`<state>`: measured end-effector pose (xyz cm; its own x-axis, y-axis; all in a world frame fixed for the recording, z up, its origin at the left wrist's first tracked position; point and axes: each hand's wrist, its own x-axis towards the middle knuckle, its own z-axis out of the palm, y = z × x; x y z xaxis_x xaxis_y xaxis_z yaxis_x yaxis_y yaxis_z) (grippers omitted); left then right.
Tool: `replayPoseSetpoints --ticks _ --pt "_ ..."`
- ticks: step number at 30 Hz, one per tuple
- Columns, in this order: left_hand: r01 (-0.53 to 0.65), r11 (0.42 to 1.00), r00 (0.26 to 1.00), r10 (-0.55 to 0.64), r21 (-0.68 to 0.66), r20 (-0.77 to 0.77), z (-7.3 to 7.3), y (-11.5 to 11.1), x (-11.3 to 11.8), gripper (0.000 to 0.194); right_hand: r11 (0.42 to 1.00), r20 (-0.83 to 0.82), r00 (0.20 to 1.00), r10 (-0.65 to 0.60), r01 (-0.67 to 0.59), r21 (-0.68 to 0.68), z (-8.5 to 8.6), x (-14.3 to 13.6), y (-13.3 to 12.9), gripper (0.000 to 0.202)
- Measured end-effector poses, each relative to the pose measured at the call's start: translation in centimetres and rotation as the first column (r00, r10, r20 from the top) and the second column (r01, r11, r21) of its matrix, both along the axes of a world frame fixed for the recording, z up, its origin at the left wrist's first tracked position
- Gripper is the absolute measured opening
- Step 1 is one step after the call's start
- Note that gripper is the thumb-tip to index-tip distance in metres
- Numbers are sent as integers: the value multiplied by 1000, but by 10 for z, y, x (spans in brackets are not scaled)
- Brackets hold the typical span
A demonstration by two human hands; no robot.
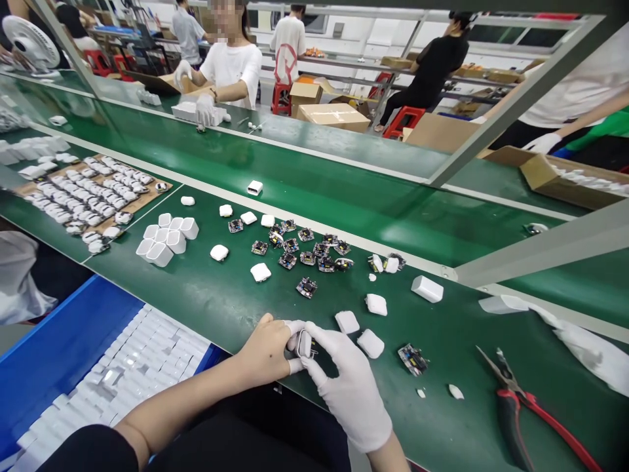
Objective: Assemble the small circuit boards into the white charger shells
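Observation:
My left hand (265, 354), bare except for white finger cots, and my right hand (348, 387), in a white glove, meet at the near edge of the green bench (221, 295). Together they grip a small white charger housing (304, 343) with a circuit board set in it. White housing shells (371, 343) lie just beyond my right hand. A loose circuit board (413, 359) rests to the right. Several more circuit boards (307, 252) are scattered farther back.
Red-handled pliers (521, 400) lie at the right. A cluster of white housings (167, 239) stands left of centre. A blue bin (63, 347) of white parts sits at my lower left. A cardboard sheet (147, 196) carries many assemblies. A gloved co-worker (228, 65) works across the conveyor.

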<state>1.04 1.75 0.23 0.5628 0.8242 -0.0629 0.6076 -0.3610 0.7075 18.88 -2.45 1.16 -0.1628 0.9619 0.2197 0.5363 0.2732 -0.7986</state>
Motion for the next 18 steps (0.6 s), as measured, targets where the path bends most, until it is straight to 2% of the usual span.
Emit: replayPoseSetpoints --ticks 3,10,14,18 --pt "5 1000 1000 -5 3 8 0 1 0 30 1000 8 1000 -7 7 -6 1 -1 -2 50" --pt "-4 1000 1000 4 -24 14 -1 1 1 38 992 -11 994 -105 104 -69 2 -8 -3 48" --pt "-16 1000 1000 16 -18 3 -3 2 1 29 972 -85 989 -119 99 -213 6 -8 -3 47" --pt "-9 1000 1000 9 -15 1 -2 2 1 25 926 -235 953 -192 97 -364 1 -10 -2 37"
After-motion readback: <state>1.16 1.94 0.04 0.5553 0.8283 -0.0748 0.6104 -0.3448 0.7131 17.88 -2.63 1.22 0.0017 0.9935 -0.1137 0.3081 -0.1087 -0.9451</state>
